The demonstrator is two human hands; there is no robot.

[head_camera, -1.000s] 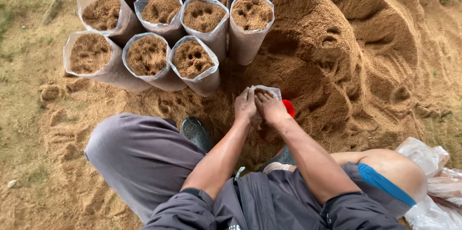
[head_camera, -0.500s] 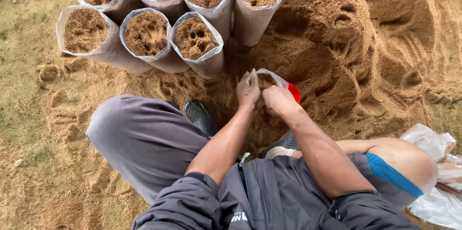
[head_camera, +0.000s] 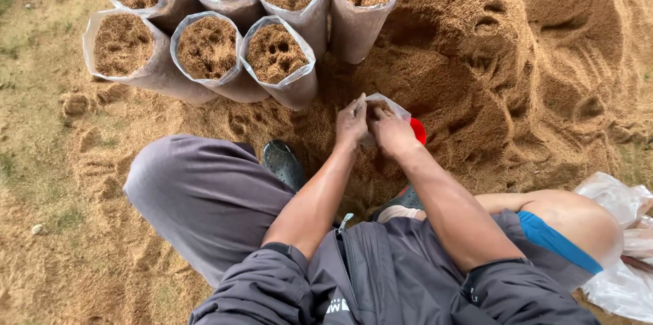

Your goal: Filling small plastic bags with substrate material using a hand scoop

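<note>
Sawdust-filled and soft-sided, the clear plastic bag [head_camera: 388, 109] sits at the foot of the sawdust heap [head_camera: 517, 60], its thin rim pinched by left hand [head_camera: 352, 124] and right hand [head_camera: 393, 136], likely floppy, best held at that rim.

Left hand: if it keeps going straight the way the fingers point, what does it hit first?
Probably the nearest filled bag ahead of the left hand, after bare sawdust; depth is unclear.
</note>
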